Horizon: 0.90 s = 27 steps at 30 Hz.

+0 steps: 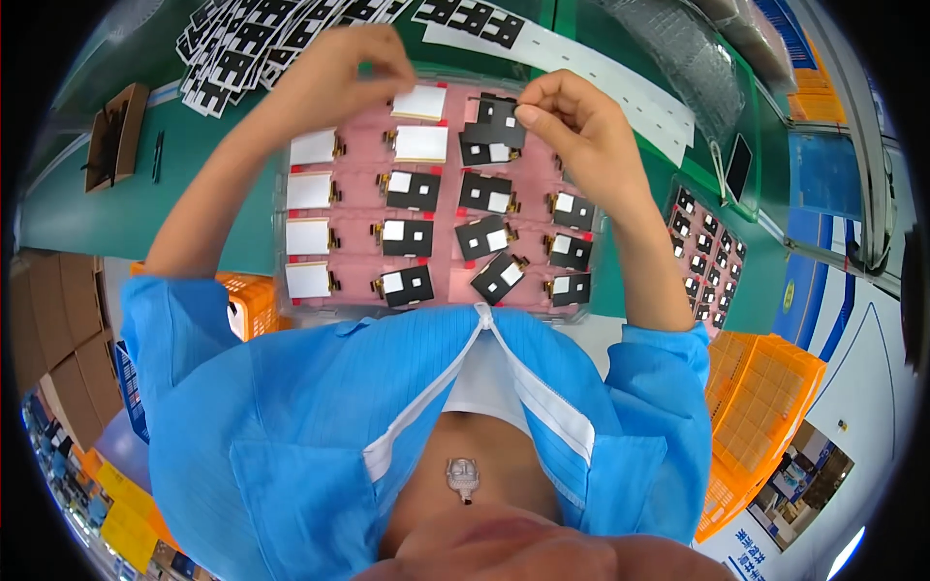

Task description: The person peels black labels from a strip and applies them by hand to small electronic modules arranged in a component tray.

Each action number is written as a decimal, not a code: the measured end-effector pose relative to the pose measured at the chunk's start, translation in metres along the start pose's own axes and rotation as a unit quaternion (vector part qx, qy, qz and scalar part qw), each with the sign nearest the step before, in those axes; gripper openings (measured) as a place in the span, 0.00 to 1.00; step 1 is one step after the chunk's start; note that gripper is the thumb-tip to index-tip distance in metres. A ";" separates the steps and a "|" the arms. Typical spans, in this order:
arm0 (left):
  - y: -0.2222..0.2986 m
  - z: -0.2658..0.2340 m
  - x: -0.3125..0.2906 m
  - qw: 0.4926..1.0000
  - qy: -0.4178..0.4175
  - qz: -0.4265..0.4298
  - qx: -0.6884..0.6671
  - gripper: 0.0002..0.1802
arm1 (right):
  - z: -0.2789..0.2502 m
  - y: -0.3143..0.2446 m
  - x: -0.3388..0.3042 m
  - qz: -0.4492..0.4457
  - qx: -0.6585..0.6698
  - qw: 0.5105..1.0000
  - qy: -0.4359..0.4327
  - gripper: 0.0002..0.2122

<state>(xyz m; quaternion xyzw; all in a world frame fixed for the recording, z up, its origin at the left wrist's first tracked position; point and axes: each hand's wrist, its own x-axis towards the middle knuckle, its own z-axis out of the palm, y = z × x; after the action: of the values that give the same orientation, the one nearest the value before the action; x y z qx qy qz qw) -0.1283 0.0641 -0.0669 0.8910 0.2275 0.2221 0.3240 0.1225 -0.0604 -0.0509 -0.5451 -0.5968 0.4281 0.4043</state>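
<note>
My right hand (576, 121) pinches the edge of a thin black sticker (499, 126) with small square cutouts. The sticker hangs over the upper part of a pink tray (446, 208), above a battery-like pack (484, 153) with a black cover. My left hand (351, 73) is closed, thumb and fingertips together, just above a white flat pack (419, 102); what it holds, if anything, is too small to make out. Flat packs with short gold-and-black connectors lie in columns in the tray. Some are bare white, like the left-column pack (310, 191); others carry black covers, like the pack (412, 191).
Sheets of black cutouts (237, 48) are piled at the far left. A white backing strip (601, 82) crosses the far side. At right lie a second filled tray (705, 257) and a phone-like black slab (739, 167). A cardboard box (116, 136) and orange crates (760, 407) flank me.
</note>
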 end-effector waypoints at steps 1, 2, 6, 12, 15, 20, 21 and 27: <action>0.009 0.005 -0.016 1.000 0.009 -0.010 0.016 0.08 | 0.007 0.005 0.001 -0.010 0.009 1.000 0.004 0.05; 0.015 0.010 -0.031 0.999 0.022 -0.023 0.033 0.09 | 0.012 0.008 0.006 -0.016 -0.013 1.000 0.001 0.07; 0.019 0.028 -0.054 0.992 0.077 -0.011 0.097 0.15 | 0.032 0.002 0.010 0.016 -0.055 0.998 -0.016 0.07; 0.015 0.036 -0.062 0.990 0.084 -0.022 0.111 0.19 | 0.055 0.013 0.011 -0.073 -0.096 0.993 0.008 0.02; 0.013 0.038 -0.061 0.991 0.089 -0.007 0.100 0.20 | 0.062 0.014 0.011 -0.086 -0.116 0.989 0.022 0.02; 0.009 0.040 -0.063 0.992 0.084 -0.026 0.090 0.21 | 0.066 0.016 0.011 -0.065 -0.151 0.986 0.017 0.03; 0.009 0.040 -0.063 0.992 0.084 -0.026 0.090 0.21 | 0.066 0.017 0.011 -0.046 -0.155 0.987 0.000 0.03; 0.007 0.041 -0.063 0.994 0.082 -0.033 0.065 0.21 | 0.070 0.022 0.011 -0.039 -0.165 0.986 -0.004 0.04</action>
<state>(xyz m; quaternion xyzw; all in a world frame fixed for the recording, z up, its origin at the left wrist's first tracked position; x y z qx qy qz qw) -0.1542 0.0055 -0.1061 0.8810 0.2962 0.2684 0.2531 0.0623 -0.0535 -0.0929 -0.5789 -0.6817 0.3097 0.3229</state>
